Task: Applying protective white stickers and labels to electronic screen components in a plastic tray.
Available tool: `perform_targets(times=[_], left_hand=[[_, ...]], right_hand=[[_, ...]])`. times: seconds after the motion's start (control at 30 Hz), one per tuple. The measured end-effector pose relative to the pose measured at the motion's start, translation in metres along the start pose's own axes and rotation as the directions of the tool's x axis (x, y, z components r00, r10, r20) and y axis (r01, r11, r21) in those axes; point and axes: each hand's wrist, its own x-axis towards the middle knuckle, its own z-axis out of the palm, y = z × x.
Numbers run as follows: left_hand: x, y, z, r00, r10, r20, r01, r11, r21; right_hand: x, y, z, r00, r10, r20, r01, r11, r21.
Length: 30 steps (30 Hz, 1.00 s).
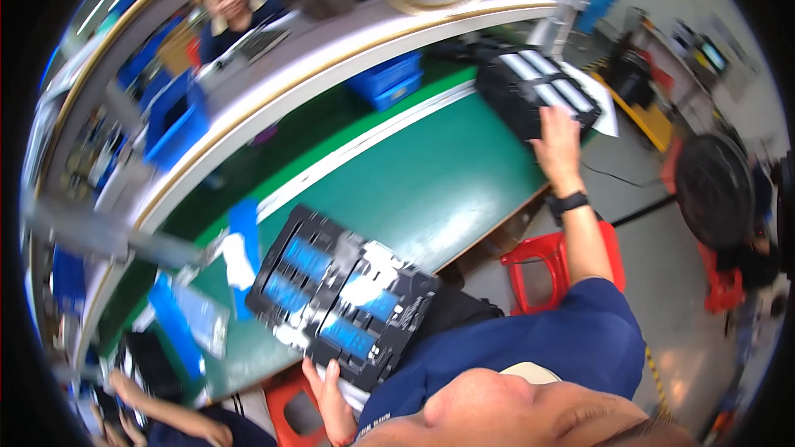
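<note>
A black tray [338, 298] with blue rectangular pieces set in its compartments lies at a slant on the near side of the green table. My left hand [330, 401] is at its near edge, fingers stretched out and tips against the rim. Farther off to the right, my right arm reaches out to a black stack or case [523, 87] with white strips across its top. My right hand [560, 139] rests on the near side of that stack, fingers extended and thumb apart. Its fingertips touch the top by the white strips.
Blue strips [175, 323] and a clear plastic bag [203, 319] lie on the green table [414, 174] at left. Blue bins [385, 80] stand under the shelf. Red stools [530, 273] and a black fan [714, 190] are at right. Another person's arm [166, 414] works lower left.
</note>
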Motion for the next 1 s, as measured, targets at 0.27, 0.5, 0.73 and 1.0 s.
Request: perform_targets(times=[0.27, 0.5, 0.73, 1.0], left_hand=[[0.015, 0.022, -0.008, 0.995, 0.046, 0.090, -0.047, 0.999, 0.016], [0.033, 0.032, -0.012, 0.985, 0.019, 0.172, -0.021, 1.000, 0.012], [0.043, 0.020, -0.007, 0.974, 0.039, 0.224, -0.076, 0.984, 0.159], [0.033, 0.022, 0.006, 0.975, -0.016, 0.222, -0.050, 0.956, 0.290]], right_hand=[[-0.009, -0.001, 0.005, 0.994, 0.105, -0.014, -0.106, 0.994, -0.028], [0.027, -0.135, -0.048, 0.956, -0.292, -0.042, 0.257, 0.754, 0.605], [0.053, -0.243, -0.080, 0.685, -0.728, -0.021, 0.319, 0.274, 0.907], [0.056, -0.276, -0.059, 0.458, -0.877, 0.143, 0.057, 0.190, 0.980]])
